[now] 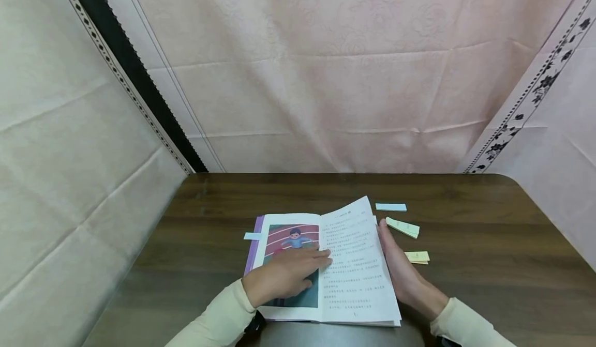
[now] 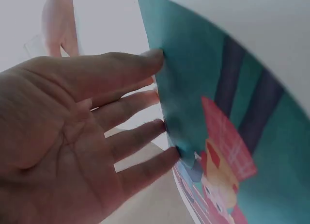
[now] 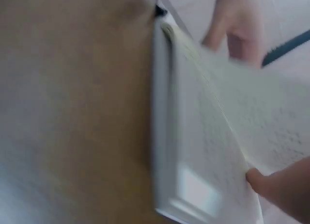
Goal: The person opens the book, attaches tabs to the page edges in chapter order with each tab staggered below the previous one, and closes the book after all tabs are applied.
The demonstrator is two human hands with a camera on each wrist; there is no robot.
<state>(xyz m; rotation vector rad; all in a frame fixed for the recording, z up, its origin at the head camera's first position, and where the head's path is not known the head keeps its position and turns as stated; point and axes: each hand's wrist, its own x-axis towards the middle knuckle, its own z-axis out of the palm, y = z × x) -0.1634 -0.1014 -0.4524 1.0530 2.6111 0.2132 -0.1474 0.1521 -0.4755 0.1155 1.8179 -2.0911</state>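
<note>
An open book [image 1: 351, 264] lies on the table, a colour picture of a running child on its left page and lines of print on its right page. My left hand [image 1: 288, 274] is over the picture, its straight fingers pointing right across the fold. Seen in the left wrist view, its fingertips [image 2: 169, 153] are right at the picture's edge. My right hand [image 1: 402, 272] stands upright along the right page's outer edge, its fingers straight and partly hidden by the raised sheet. A fingertip [image 3: 254, 178] meets a page edge in the right wrist view.
Right of the book lie a blue sticky tab [image 1: 391, 207], a green one [image 1: 402, 227] and a yellow one [image 1: 418, 257]. Another blue tab [image 1: 252, 236] sticks out past the book's purple left edge. Light cloth [image 1: 326, 78] hangs behind the brown table [image 1: 489, 264].
</note>
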